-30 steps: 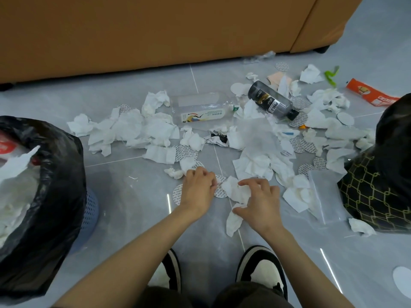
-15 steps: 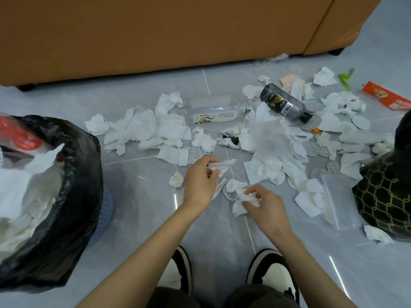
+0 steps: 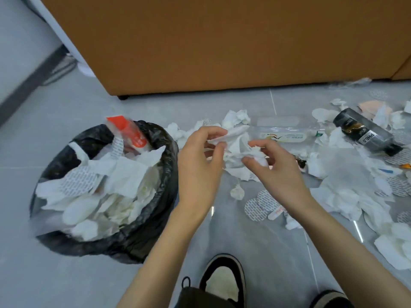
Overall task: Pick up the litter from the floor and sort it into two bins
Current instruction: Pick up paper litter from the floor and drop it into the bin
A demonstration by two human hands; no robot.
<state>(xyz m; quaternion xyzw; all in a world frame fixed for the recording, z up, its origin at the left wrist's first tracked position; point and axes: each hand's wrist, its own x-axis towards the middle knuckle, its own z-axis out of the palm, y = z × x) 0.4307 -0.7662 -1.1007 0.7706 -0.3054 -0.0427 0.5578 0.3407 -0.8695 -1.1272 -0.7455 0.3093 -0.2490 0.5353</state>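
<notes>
Left hand (image 3: 200, 161): fingers curled, pinching a flat white tissue strip (image 3: 231, 135). Right hand (image 3: 275, 170): fingertips clamped on a crumpled white tissue wad (image 3: 258, 155). Both raised beside the black-lined bin (image 3: 164, 196).

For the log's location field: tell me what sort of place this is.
Probably a home living room: a tan sofa stands on grey floor tiles, with a bag-lined waste bin nearby.

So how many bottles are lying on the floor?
2. A clear bottle lies straight ahead, and a dark bottle lies tilted just to its right. Others could be hidden under the tissues.
</notes>
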